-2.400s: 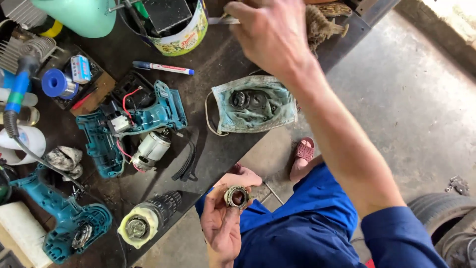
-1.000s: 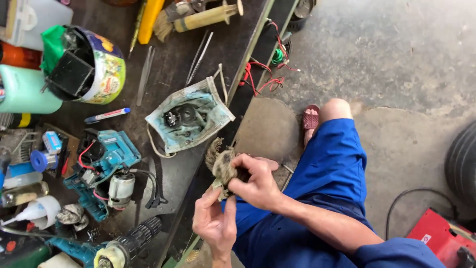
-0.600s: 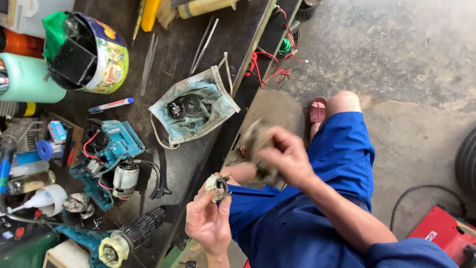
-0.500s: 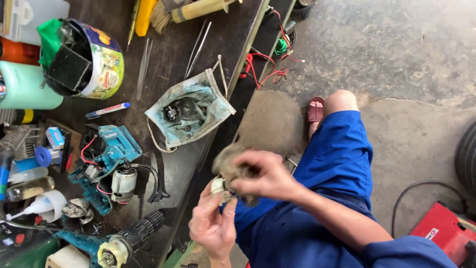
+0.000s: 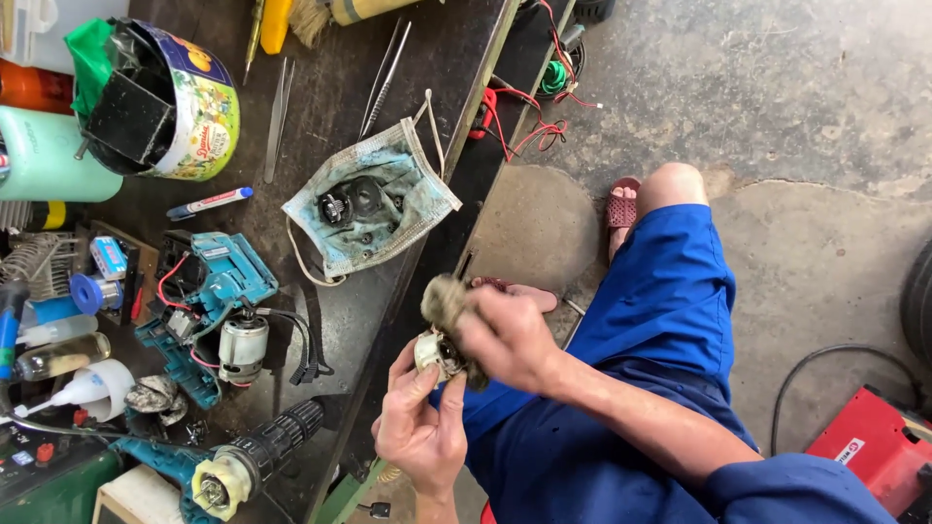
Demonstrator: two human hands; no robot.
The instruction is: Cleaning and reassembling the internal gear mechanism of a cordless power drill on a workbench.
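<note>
While left hand (image 5: 419, 427) grips a small part (image 5: 432, 351), right hand (image 5: 505, 335) presses rag (image 5: 445, 296).

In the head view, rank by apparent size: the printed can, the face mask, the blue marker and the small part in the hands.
1. Printed can and face mask: too alike to rank.
2. Blue marker.
3. Small part, half hidden, nearer the camera.

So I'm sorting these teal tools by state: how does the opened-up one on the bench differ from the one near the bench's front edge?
The opened teal tool lies with its housing off, its silver motor and red wires bare; the front tool is closed, with no wiring showing. The opened one has no nose piece showing; the front one ends in a ribbed black collar and a pale chuck. Both have teal shells and lie on the dark bench.
</note>
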